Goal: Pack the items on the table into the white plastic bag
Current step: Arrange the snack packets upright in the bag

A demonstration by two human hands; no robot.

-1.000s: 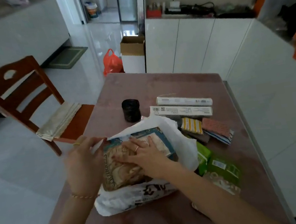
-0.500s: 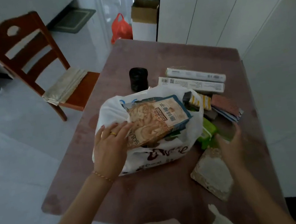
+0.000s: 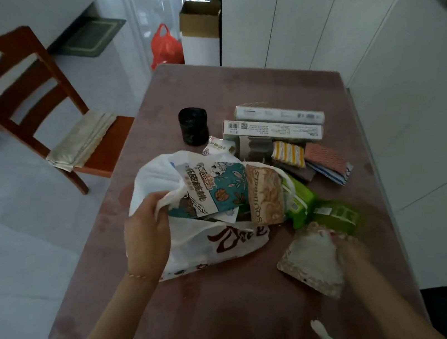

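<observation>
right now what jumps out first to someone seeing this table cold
The crumpled white plastic bag at the table's middle, stuffed with a teal printed snack packet, draws the eye; the left hand grips its rim. To its right, the right hand holds a flat grey-beige packet. Behind sit a black cylindrical roll and two long white boxes.

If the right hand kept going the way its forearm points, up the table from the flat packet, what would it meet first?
Probably the green packs just beyond the flat packet that the right hand holds; the hand is blurred, so depth is uncertain.
</observation>
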